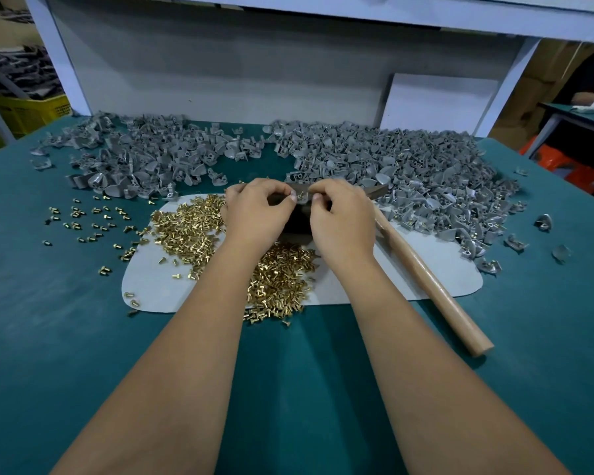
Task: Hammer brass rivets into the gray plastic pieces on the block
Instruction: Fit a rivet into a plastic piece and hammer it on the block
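At frame centre, our left hand (254, 209) and right hand (340, 214) pinch a small brass rivet (301, 197) into a gray plastic piece (297, 187) on the dark block (295, 222); we seat it upright first; the wooden-handled hammer (426, 272) lies right on the teal surface (66, 337).

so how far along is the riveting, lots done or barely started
Partly done, much remains. The right-hand pile of gray pieces shows brass in several, so those look riveted. Now the left hand and right hand pinch a rivet and piece over the dark block; the hammer lies idle. The left pile and loose rivets remain.
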The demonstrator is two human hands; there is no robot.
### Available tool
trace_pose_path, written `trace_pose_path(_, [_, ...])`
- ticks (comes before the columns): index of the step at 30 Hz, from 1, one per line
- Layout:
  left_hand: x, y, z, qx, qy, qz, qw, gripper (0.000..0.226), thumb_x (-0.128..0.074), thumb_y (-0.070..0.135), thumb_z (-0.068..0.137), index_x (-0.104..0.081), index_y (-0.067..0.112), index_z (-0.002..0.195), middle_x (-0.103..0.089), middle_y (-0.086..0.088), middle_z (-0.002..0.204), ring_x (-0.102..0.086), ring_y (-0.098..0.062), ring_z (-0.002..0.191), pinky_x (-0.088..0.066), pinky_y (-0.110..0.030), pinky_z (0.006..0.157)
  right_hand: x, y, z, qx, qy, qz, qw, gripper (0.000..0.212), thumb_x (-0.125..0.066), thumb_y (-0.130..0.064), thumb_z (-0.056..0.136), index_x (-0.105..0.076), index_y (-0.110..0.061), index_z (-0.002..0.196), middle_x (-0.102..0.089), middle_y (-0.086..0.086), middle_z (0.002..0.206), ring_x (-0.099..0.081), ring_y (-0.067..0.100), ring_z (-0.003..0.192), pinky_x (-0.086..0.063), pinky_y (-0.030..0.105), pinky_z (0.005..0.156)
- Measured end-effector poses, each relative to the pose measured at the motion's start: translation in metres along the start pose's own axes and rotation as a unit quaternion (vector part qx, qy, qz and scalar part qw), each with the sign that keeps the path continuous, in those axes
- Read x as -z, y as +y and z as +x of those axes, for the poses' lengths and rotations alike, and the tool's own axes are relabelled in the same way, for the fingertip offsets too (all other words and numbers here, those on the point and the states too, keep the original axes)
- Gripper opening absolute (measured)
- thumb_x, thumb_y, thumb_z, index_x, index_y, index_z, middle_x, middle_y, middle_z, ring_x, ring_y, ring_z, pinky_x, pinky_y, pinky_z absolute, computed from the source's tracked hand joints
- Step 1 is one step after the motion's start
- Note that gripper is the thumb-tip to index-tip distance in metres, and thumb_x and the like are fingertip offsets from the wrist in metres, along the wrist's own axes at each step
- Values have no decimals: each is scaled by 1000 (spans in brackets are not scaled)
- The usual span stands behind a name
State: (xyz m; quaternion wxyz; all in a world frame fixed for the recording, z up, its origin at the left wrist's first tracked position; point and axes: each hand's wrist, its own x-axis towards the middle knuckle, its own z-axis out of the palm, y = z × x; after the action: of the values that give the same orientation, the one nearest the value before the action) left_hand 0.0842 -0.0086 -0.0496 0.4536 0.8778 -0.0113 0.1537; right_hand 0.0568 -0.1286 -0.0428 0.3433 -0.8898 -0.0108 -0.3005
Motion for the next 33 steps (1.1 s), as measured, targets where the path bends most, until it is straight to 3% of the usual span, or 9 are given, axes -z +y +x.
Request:
trace_pose_path(6, [0, 0, -2, -6, -6, 11, 1000, 4, -61, 38, 92, -63, 40, 90, -59, 19, 112, -33, -25, 127, -29, -42, 104, 38, 24, -7, -80, -13, -278, 957, 35, -55, -24, 87, -56, -10, 118, -54, 13, 120, -48, 33, 110, -40, 40, 90])
trace_pose_path(12, [1, 1, -3, -3, -10, 14, 1000, 4, -61, 38, 92, -64, 40, 92, -61, 16, 117, -32, -26, 128, -32, -45, 106, 50, 34, -9, -180, -94, -337, 919, 39, -54, -31, 91, -57, -7, 121, -48, 18, 128, -43, 35, 121, -41, 40, 92])
trace_pose_path(14, [2, 1, -4, 4, -15, -6, 1000, 5, -61, 37, 91, -64, 40, 91, -56, 24, 98, -31, -23, 126, -41, -55, 100, 49, 37, -9, -190, -101, -341, 915, 34, -51, -29, 94, -57, -9, 121, -50, 17, 127, -44, 33, 120, -41, 39, 89])
trace_pose_path(17, [2, 2, -6, 8, -17, -18, 1000, 6, -61, 36, 91, -64, 41, 89, -43, 30, 86, -31, -22, 125, -46, -56, 96, 50, 42, -8, -185, -101, -334, 919, 31, -53, -27, 95, -58, -8, 120, -53, 16, 123, -49, 32, 115, -39, 35, 75])
trace_pose_path(22, [1, 2, -4, 5, -21, -17, 1000, 6, -62, 37, 91, -66, 39, 93, -51, 21, 95, -31, -25, 127, -46, -56, 96, 56, 37, -3, -172, -34, -298, 938, 29, -58, -16, 91, -46, -9, 117, -54, 13, 114, -60, 33, 92, -35, 33, 58])
trace_pose_path(25, [0, 3, -4, 6, -7, -13, 1000, 4, -62, 38, 91, -66, 39, 92, -56, 15, 106, -34, -27, 126, -40, -51, 102, 58, 29, -2, -125, 13, -275, 953, 27, -56, -12, 92, -36, -15, 110, -60, 8, 85, -50, 28, 62, -25, 29, 48])
trace_pose_path(27, [-2, 3, -4, 4, 1, -4, 1000, 4, -62, 39, 91, -65, 41, 89, -61, 15, 111, -36, -28, 124, -34, -46, 104, 62, 20, -4, -90, 22, -231, 968, 29, -53, -14, 93, -39, -24, 117, -55, 1, 75, -43, 21, 54, -20, 26, 46])
trace_pose_path(30, [-3, 3, -6, 5, 4, 1, 1000, 6, -60, 42, 92, -64, 43, 86, -60, 21, 110, -36, -26, 122, -29, -40, 102, 72, 6, -7, -73, -26, -134, 988, 53, -51, -19, 95, -36, -51, 135, -54, -9, 85, -51, 20, 71, -35, 28, 54])
trace_pose_path(33, [-3, 3, -6, 12, -1, 3, 1000, 5, -61, 43, 92, -63, 45, 88, -60, 24, 117, -34, -24, 123, -27, -40, 101, 76, -4, -6, -79, -66, -93, 990, 61, -49, -20, 95, -31, -64, 134, -61, -16, 101, -55, 18, 81, -39, 29, 57])
